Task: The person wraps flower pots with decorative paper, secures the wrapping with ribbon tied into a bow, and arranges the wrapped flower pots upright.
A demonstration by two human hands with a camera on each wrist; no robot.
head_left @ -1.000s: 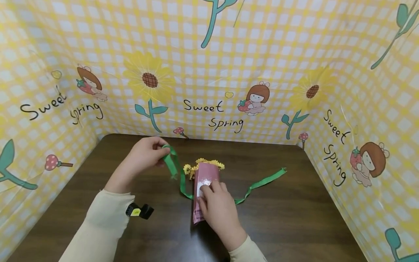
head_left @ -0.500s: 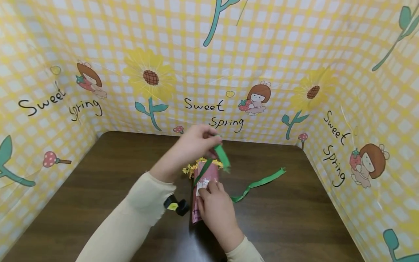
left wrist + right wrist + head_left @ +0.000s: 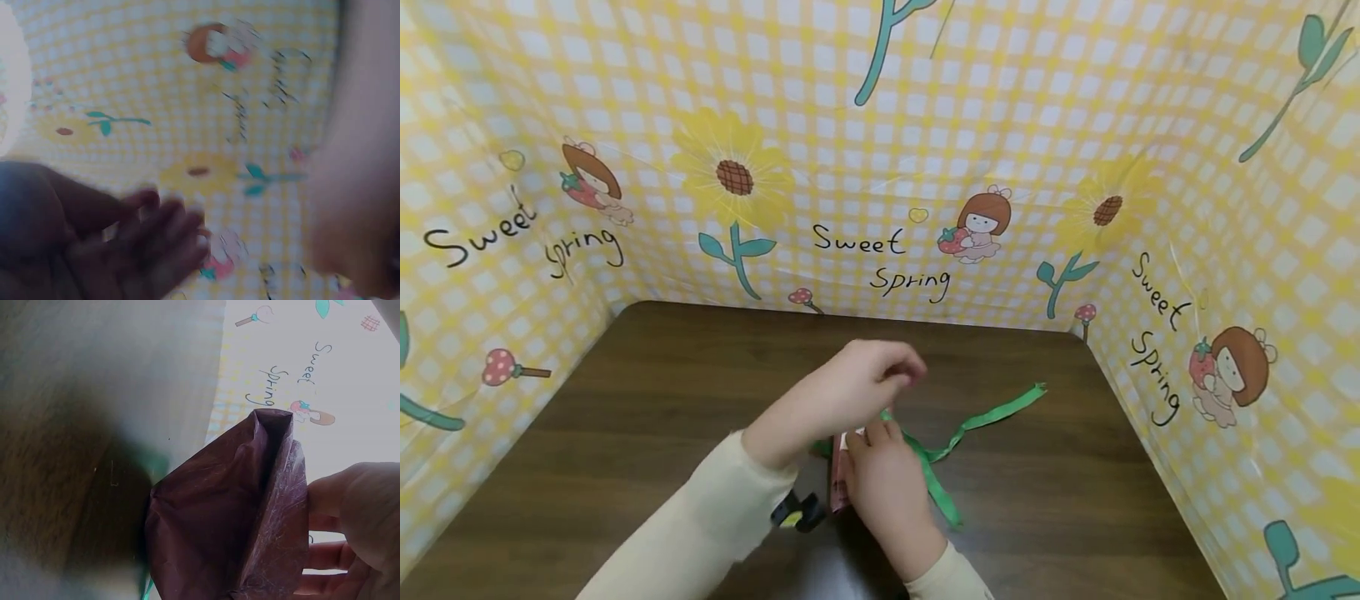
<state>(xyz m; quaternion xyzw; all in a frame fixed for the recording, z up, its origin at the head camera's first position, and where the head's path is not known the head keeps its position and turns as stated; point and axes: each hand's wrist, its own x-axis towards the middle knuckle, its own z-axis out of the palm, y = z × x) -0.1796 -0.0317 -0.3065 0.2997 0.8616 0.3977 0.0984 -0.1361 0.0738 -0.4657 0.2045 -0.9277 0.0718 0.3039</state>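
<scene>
A pink-wrapped bouquet (image 3: 839, 482) lies on the dark wooden table, mostly covered by my hands in the head view. My right hand (image 3: 891, 479) presses its fingers on the wrapper; the right wrist view shows the folded purplish-pink paper (image 3: 206, 512) close up, fingers against one side. The yellow flowers are hidden behind my left hand (image 3: 865, 383), which hovers above the bouquet with loosely bent fingers and nothing in them. A green ribbon (image 3: 1000, 411) passes at the bouquet, with two tails on its right side. In the left wrist view the left fingers (image 3: 156, 240) are blurred.
The table (image 3: 715, 358) stretches around the bouquet on all sides. A yellow checked cloth (image 3: 865, 167) with printed sunflowers and lettering rises behind it and at both sides. A small black device (image 3: 799, 512) sits at the left cuff.
My left hand has carried one ribbon end rightward over the bouquet and let it go; that end now lies right of the right hand. The right hand stays on the wrapper.
</scene>
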